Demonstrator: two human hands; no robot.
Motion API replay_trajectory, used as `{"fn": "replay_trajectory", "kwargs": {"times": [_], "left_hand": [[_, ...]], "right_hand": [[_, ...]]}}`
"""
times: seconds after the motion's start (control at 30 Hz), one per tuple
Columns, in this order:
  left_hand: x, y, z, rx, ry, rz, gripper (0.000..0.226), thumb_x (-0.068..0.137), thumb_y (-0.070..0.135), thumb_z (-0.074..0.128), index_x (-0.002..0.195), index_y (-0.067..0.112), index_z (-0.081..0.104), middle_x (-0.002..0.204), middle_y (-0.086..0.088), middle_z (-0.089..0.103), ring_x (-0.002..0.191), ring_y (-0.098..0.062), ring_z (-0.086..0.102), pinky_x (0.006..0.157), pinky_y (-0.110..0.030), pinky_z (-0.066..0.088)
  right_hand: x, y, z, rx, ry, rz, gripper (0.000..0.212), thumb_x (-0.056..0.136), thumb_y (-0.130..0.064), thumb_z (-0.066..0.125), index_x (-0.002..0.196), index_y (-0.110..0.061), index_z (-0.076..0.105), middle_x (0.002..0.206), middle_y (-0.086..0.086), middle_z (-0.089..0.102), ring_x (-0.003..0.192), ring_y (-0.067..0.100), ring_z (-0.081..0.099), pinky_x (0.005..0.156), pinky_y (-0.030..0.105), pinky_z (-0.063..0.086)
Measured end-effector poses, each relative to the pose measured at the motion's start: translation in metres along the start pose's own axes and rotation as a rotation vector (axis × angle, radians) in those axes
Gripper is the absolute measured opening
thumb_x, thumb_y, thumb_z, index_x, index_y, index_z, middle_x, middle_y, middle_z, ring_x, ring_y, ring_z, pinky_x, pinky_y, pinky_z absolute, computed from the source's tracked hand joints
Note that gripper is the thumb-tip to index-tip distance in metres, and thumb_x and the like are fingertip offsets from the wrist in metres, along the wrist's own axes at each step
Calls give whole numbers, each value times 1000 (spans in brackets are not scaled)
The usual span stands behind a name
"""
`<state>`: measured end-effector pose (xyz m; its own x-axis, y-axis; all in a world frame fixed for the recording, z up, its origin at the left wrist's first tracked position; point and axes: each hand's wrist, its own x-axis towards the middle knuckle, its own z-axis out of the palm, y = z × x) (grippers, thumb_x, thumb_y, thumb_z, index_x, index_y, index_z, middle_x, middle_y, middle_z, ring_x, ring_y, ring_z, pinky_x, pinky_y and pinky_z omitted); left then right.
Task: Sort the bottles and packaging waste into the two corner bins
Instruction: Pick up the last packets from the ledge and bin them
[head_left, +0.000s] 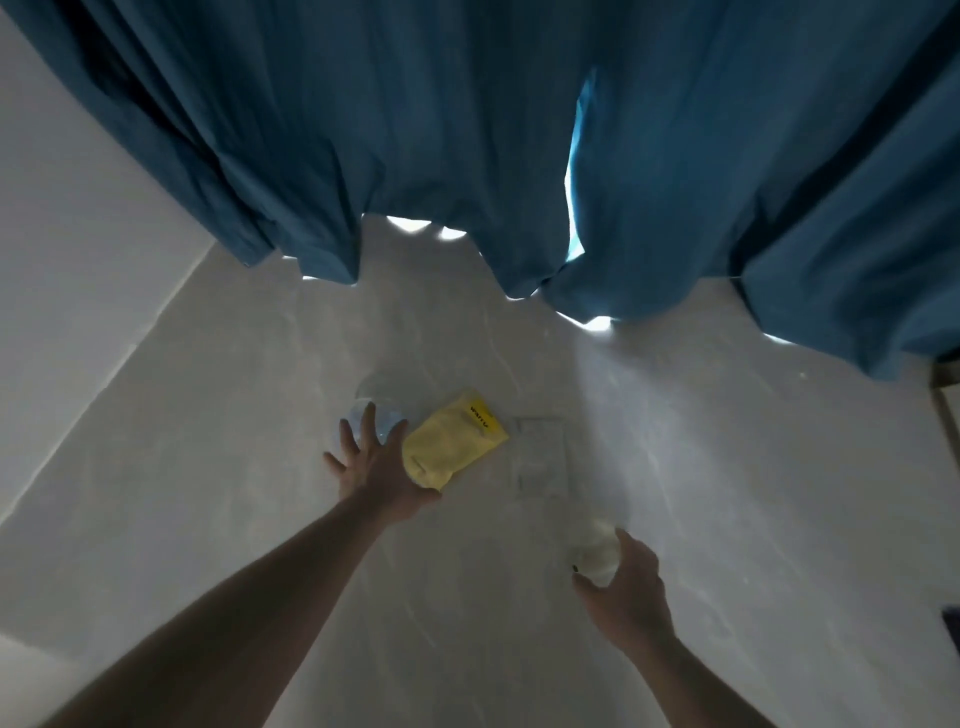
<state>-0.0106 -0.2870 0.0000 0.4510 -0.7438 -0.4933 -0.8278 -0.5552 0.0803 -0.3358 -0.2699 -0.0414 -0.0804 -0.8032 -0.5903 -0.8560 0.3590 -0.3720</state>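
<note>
On the pale floor (727, 467), below the blue curtain (415, 130), three pieces of waste are lying close together, just past frame centre toward six o'clock. The left hand (376, 467) is reaching out with fingers spread wide, hovering over a clear plastic bottle (376, 418) at its twelve o'clock; contact cannot be confirmed. A yellow packet (457, 441) is lying just beside that hand at its three o'clock. A clear flat wrapper (540, 457), barely visible, is lying further toward three o'clock. The right hand (623, 587), at five o'clock in the frame, is curling around a pale whitish bottle (597, 556) and appears to be holding it.

Judgement: the clear bottle looks light, smooth and easily crushed; gripping around its body would suit. The packet looks soft and limp; pinching one edge should serve. No bins are showing.
</note>
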Motion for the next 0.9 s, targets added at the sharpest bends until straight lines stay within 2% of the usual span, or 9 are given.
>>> {"fn": "replay_trajectory", "kwargs": {"times": [0.2, 0.33, 0.43, 0.57, 0.67, 0.7, 0.77, 0.83, 0.9], "left_hand": [[66, 7, 59, 38, -37, 16, 131, 47, 83, 76, 155, 48, 11, 164, 3, -29, 145, -44, -34, 112, -78, 0], [77, 5, 79, 141, 95, 60, 97, 61, 79, 69, 146, 44, 37, 166, 5, -19, 148, -45, -27, 113, -76, 1], [77, -9, 77, 158, 194, 102, 69, 73, 67, 68, 133, 36, 56, 167, 3, -11, 150, -44, -7, 115, -64, 20], [78, -27, 71, 146, 280, 136, 43, 76, 58, 68, 112, 35, 72, 168, 1, -4, 143, -42, 15, 108, -52, 33], [81, -33, 74, -19, 243, 94, 27, 79, 53, 71, 101, 37, 74, 167, 8, -15, 151, -45, -4, 115, -67, 20], [81, -36, 75, -106, 233, 62, 22, 80, 51, 72, 98, 38, 75, 167, 10, -18, 151, -46, -11, 116, -69, 18], [82, -43, 79, -196, 260, 39, 14, 82, 44, 73, 93, 37, 77, 167, 11, -17, 151, -49, -10, 113, -67, 31], [82, -49, 79, -203, 313, 56, 9, 86, 36, 71, 89, 33, 79, 169, 6, -7, 150, -51, 0, 109, -61, 40], [81, -54, 77, -246, 360, 96, 10, 89, 29, 69, 88, 27, 79, 170, 1, 3, 149, -50, 10, 114, -57, 36]], "right_hand": [[52, 13, 52, -245, 61, 27, 84, 77, -51, 75, 145, -25, 33, 138, 8, 36, 126, 31, 42, 103, 37, 39], [63, 9, 50, -180, 166, -172, 30, 84, -22, 70, 113, -23, 62, 111, 4, 62, 106, 28, 61, 83, 33, 49], [76, -14, 38, -94, 229, -243, 14, 87, -11, 63, 98, -18, 67, 95, 2, 68, 91, 26, 66, 70, 27, 45], [110, -62, 32, -17, 251, -260, 19, 89, -19, 67, 108, -15, 69, 112, 14, 61, 108, 37, 58, 91, 41, 49], [131, -92, 43, -187, 96, -185, 40, 88, -39, 71, 123, -21, 64, 139, 15, 44, 128, 37, 43, 108, 40, 35], [134, -97, 49, -259, 65, -164, 47, 85, -46, 71, 127, -25, 61, 142, 13, 41, 132, 35, 39, 107, 38, 33], [136, -100, 62, -327, 65, -127, 50, 79, -52, 72, 123, -32, 59, 141, 11, 38, 129, 32, 37, 96, 36, 35], [131, -99, 68, -362, 65, -120, 40, 77, -45, 77, 111, -29, 62, 135, 10, 41, 123, 30, 42, 92, 33, 36], [132, -91, 72, -423, -3, -189, 33, 84, -35, 75, 112, -20, 66, 129, 11, 55, 119, 29, 54, 97, 32, 42]]}}
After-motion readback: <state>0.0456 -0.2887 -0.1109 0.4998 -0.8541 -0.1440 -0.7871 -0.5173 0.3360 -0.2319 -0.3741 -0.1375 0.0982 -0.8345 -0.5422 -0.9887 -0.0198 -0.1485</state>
